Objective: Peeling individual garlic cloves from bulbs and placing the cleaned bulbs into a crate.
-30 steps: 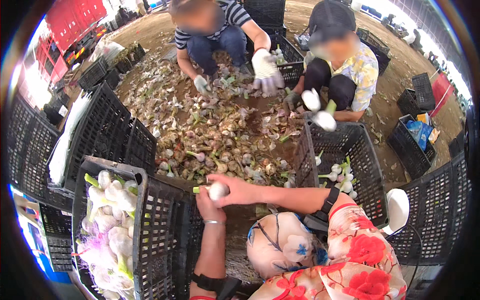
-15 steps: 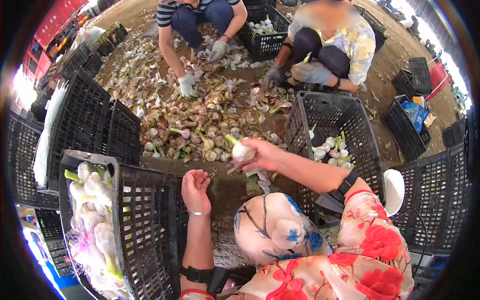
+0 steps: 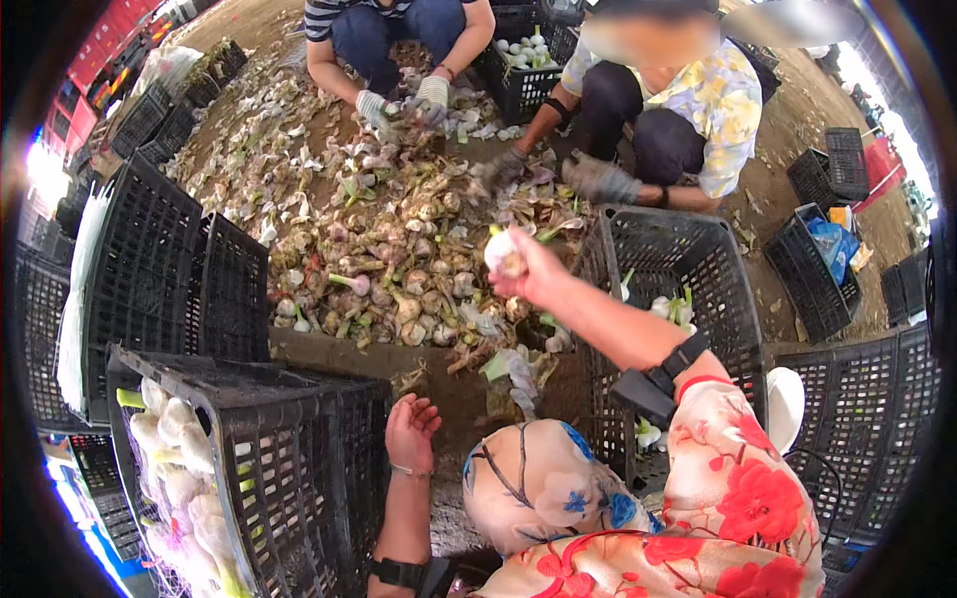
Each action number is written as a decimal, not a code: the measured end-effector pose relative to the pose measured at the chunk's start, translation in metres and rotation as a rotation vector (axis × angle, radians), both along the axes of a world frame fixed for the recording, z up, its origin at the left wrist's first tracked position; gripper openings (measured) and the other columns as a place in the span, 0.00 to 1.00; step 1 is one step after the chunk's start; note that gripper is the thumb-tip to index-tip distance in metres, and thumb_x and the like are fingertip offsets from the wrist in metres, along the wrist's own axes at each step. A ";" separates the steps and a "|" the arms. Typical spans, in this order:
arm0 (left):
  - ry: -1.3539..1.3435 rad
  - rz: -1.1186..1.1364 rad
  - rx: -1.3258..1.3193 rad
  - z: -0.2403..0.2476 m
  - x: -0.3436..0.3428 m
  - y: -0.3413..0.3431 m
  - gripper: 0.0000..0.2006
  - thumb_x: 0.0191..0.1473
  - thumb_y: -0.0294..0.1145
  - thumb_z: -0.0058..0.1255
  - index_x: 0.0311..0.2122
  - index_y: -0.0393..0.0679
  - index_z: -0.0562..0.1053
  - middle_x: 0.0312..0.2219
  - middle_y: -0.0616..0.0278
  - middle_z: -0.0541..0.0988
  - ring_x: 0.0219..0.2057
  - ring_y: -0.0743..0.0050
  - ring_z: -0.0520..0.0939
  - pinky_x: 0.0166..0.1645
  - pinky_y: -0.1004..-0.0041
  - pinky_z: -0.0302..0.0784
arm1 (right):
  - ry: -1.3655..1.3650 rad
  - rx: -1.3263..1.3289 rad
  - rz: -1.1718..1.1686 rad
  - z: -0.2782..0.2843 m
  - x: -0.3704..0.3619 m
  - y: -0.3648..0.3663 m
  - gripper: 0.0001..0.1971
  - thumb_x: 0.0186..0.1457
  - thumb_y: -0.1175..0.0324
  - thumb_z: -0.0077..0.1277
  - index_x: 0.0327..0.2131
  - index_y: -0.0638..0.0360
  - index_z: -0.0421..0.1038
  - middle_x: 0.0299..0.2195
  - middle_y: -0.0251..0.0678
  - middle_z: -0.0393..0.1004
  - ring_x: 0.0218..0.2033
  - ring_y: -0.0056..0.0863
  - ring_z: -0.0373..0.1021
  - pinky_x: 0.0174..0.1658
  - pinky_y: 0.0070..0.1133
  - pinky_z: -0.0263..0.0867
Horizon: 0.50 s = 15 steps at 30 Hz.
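My right hand (image 3: 530,271) is closed round a white garlic bulb (image 3: 499,249), held up above the near right side of a garlic heap (image 3: 424,269). A short green stem stub shows at the bulb's top. My left hand (image 3: 411,434) holds nothing, its fingers loosely curled and the palm turned up. It hovers beside the black plastic crate (image 3: 309,488) on my left, which has white garlic bulbs (image 3: 184,448) in it. Near my right forearm stands another black crate (image 3: 738,299) with a few cleaned bulbs (image 3: 674,309) inside, partly hidden by my arm.
Two people crouch across the heap; gloved hands (image 3: 603,179) of one and striped gloves (image 3: 432,98) of the other are at its far side. A crate of white bulbs (image 3: 528,52) stands between them. Stacked black crates (image 3: 150,269) rise at left, more crates (image 3: 867,409) at right.
My right hand has moved right and away from me with the garlic bulb, toward the right crate. My left hand stays low, its fingers a little more spread. The striped-gloved hands have come together.
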<state>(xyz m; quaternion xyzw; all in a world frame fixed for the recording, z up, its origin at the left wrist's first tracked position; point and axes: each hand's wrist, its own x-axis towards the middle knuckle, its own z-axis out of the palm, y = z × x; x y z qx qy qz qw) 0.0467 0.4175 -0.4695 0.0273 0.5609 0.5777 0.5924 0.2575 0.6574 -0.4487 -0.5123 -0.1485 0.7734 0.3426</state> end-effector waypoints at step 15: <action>-0.004 -0.051 -0.005 -0.004 0.008 0.015 0.13 0.55 0.37 0.37 0.43 0.44 0.64 0.31 0.61 0.74 0.30 0.71 0.75 0.34 0.70 0.72 | -0.255 0.482 0.063 0.047 -0.005 0.142 0.16 0.51 0.59 0.44 0.35 0.64 0.63 0.28 0.42 0.70 0.28 0.32 0.70 0.27 0.29 0.69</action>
